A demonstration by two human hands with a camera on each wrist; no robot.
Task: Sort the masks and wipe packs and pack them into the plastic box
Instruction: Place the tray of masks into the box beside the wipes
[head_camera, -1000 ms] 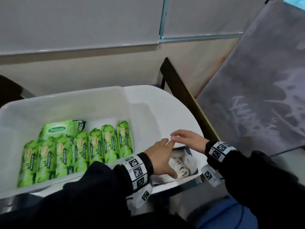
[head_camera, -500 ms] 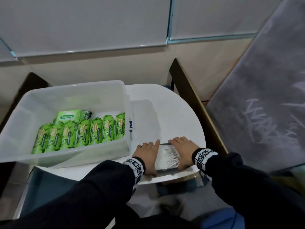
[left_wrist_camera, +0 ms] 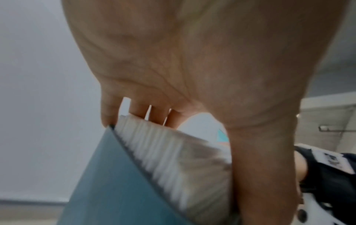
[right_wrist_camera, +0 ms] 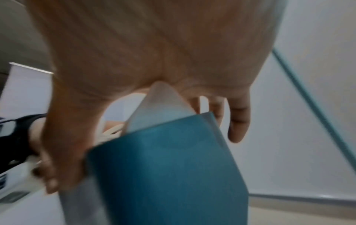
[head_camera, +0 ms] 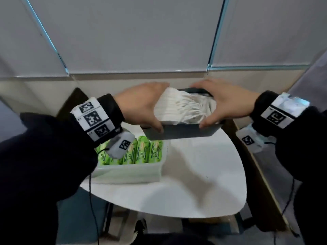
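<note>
A: Holding the masks (head_camera: pixel 184 107) up over the table (head_camera: pixel 203 174), are they?

B: Yes. The white stack sits in an open teal carton (head_camera: pixel 182 132), lifted clear, above and just right of the box (head_camera: pixel 129 171). The left hand (head_camera: pixel 141 106) clasps one end, the right hand (head_camera: pixel 224 103) the other, thumbs on the near wall and fingers curled over the far rim. Both hands hold it between them.

A: And the box?

B: On the table, green packs (head_camera: pixel 141 152) standing in a row along its near side.

A: What could go wrong?

B: I'd judge the masks the risk. They bulge above the carton's rim, loops loose. Tip it and they could slide out, or a loop could snag a finger. The carton may also foul the packs if lowered on top of them.

A: Do the wrist views add anything?

B: The left wrist view shows the stack's layered edge pressed against the carton wall under the palm. The right shows fingers (right_wrist_camera: pixel 238 121) beyond the carton's corner. Neither shows the box or packs; only the head view does.
</note>
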